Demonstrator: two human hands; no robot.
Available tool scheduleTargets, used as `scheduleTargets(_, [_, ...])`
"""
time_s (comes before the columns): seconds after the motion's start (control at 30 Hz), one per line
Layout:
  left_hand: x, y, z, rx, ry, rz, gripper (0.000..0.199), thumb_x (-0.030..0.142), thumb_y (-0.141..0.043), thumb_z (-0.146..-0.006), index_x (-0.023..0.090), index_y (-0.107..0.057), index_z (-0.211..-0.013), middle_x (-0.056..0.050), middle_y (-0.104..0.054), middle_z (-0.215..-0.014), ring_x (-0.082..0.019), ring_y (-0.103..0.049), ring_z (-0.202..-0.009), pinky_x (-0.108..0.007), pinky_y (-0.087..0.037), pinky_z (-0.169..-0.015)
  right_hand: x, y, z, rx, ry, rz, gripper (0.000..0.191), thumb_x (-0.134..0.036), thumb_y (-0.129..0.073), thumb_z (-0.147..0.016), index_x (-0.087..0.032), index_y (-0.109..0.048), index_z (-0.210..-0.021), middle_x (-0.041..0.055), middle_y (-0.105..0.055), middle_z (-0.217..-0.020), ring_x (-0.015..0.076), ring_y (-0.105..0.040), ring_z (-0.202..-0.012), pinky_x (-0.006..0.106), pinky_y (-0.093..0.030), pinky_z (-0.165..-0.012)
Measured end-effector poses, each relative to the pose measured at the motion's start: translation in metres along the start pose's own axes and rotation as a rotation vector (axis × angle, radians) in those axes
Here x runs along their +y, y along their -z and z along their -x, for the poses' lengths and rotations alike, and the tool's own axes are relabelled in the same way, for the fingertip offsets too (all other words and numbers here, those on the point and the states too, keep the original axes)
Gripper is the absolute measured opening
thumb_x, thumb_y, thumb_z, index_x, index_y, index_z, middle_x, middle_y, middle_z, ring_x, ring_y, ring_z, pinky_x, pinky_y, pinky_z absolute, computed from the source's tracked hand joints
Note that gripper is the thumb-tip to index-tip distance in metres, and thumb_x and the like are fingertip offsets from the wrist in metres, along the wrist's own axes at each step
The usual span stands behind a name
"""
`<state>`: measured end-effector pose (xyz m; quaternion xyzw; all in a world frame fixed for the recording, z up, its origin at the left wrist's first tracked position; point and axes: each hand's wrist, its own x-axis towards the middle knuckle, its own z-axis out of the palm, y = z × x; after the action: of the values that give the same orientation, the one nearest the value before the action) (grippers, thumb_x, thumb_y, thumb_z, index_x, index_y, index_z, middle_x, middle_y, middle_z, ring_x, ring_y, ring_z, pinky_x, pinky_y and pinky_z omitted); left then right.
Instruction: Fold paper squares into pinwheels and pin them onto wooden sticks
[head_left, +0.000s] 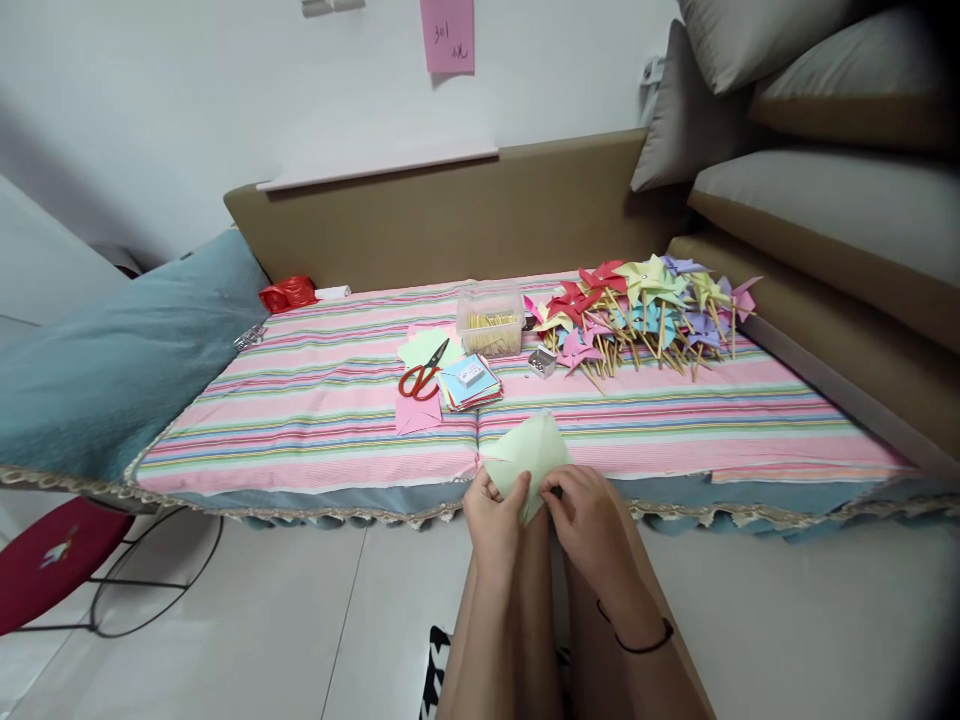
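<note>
Over my lap is a square of pale green paper [536,445], turned corner-up, with a slit at its left corner. My left hand [495,520] grips its lower left part, thumb on top. At the lower right edge my right hand [589,515] is closed, thumb and forefinger pinching the paper; whether something small is also between them is hidden. Beyond, on the striped cloth, lie red-handled scissors [424,375], pink paper [418,413] and a stack of coloured paper squares [474,388] with a small white box [471,374] on top.
A clear tub [491,318] of wooden sticks stands behind the stack, near a small box of metal bits [541,362]. Many finished paper pinwheels [645,310] are heaped to the right. Cushions [825,190] rise at far right; a red stool [60,560] stands lower left.
</note>
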<state>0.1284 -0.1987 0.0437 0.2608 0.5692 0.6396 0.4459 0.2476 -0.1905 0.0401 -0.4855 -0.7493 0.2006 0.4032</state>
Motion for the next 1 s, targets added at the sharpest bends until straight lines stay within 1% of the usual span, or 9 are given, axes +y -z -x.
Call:
scheduleTargets(0.23, [-0.002, 0.004, -0.002, 0.011, 0.01, 0.016, 0.034, 0.026, -0.079, -0.064, 0.012, -0.068, -0.093, -0.01, -0.078, -0.086, -0.021, -0.071, -0.073, -0.029, -0.053, -0.068, 0.002, -0.007, 0.002, -0.043, -0.051, -0.031, 0.018, -0.014, -0.044, -0.091, -0.023, -0.051, -0.078, 0.004, -0.06, -0.081, 0.0231, -0.054, -0.078, 0.035, -0.041, -0.072])
scheduleTargets(0.43, [-0.001, 0.013, -0.01, 0.192, -0.01, 0.085, 0.035, 0.027, -0.08, -0.062, 0.014, -0.069, -0.092, -0.009, -0.078, -0.087, -0.022, -0.073, -0.08, -0.03, -0.055, -0.071, 0.003, -0.01, 0.004, -0.066, -0.087, -0.104, 0.016, -0.013, -0.041, -0.091, -0.023, -0.053, -0.086, 0.005, -0.06, -0.088, 0.0235, -0.053, -0.084, 0.036, -0.043, -0.077])
scheduleTargets(0.53, [0.001, 0.033, -0.022, 0.348, 0.01, 0.151, 0.036, 0.026, -0.082, -0.058, 0.014, -0.068, -0.09, -0.009, -0.077, -0.085, -0.023, -0.073, -0.08, -0.032, -0.057, -0.072, 0.006, -0.013, 0.002, -0.066, -0.128, -0.179, 0.012, -0.017, -0.043, -0.089, -0.023, -0.054, -0.087, 0.005, -0.06, -0.087, 0.0237, -0.054, -0.084, 0.036, -0.044, -0.075])
scheduleTargets(0.6, [0.004, 0.056, -0.031, 0.481, 0.013, 0.167, 0.033, 0.025, -0.081, -0.06, 0.015, -0.067, -0.089, -0.008, -0.077, -0.085, -0.023, -0.073, -0.083, -0.034, -0.058, -0.073, 0.007, -0.018, -0.005, -0.065, -0.183, -0.266, 0.008, -0.023, -0.046, -0.089, -0.023, -0.054, -0.085, 0.0041, -0.061, -0.085, 0.023, -0.056, -0.081, 0.035, -0.045, -0.073])
scheduleTargets(0.67, [0.008, 0.084, -0.036, 0.609, 0.011, 0.18, 0.031, 0.023, -0.079, -0.064, 0.017, -0.064, -0.09, -0.007, -0.076, -0.09, -0.025, -0.071, -0.095, -0.037, -0.058, -0.081, 0.006, -0.028, -0.018, -0.052, -0.242, -0.335, 0.009, -0.029, -0.048, -0.089, -0.023, -0.053, -0.084, 0.0032, -0.061, -0.082, 0.0219, -0.058, -0.078, 0.033, -0.045, -0.071])
scheduleTargets(0.77, [0.015, 0.129, -0.038, 0.769, 0.0, 0.2, 0.034, 0.026, -0.077, -0.067, 0.02, -0.062, -0.097, -0.005, -0.074, -0.108, -0.029, -0.062, -0.118, -0.045, -0.052, -0.097, 0.003, -0.058, -0.051, -0.033, -0.274, -0.384, 0.012, -0.032, -0.047, -0.09, -0.023, -0.051, -0.083, 0.0026, -0.062, -0.08, 0.0209, -0.06, -0.077, 0.032, -0.046, -0.07])
scheduleTargets(0.8, [0.016, 0.143, -0.037, 0.783, 0.0, 0.207, 0.034, 0.027, -0.077, -0.068, 0.022, -0.062, -0.098, -0.004, -0.073, -0.113, -0.031, -0.058, -0.124, -0.047, -0.049, -0.102, 0.001, -0.073, -0.066, -0.041, -0.272, -0.399, 0.011, -0.031, -0.047, -0.09, -0.023, -0.05, -0.083, 0.0023, -0.062, -0.079, 0.0205, -0.061, -0.076, 0.032, -0.046, -0.07])
scheduleTargets(0.9, [0.019, 0.174, -0.031, 0.87, 0.015, 0.244, 0.03, 0.027, -0.078, -0.068, 0.024, -0.064, -0.094, -0.003, -0.07, -0.12, -0.034, -0.053, -0.13, -0.049, -0.044, -0.109, -0.009, -0.13, -0.116, -0.127, -0.258, -0.467, 0.008, -0.024, -0.053, -0.088, -0.022, -0.054, -0.08, 0.0006, -0.064, -0.076, 0.0185, -0.063, -0.074, 0.032, -0.049, -0.072])
scheduleTargets(1.0, [0.021, 0.193, -0.024, 0.924, 0.024, 0.238, 0.028, 0.024, -0.077, -0.067, 0.022, -0.064, -0.092, -0.007, -0.069, -0.123, -0.035, -0.052, -0.13, -0.051, -0.045, -0.109, -0.025, -0.188, -0.158, -0.237, -0.258, -0.538, 0.01, -0.025, -0.061, -0.09, -0.017, -0.061, -0.084, -0.0002, -0.065, -0.078, 0.0152, -0.064, -0.073, 0.033, -0.053, -0.073])
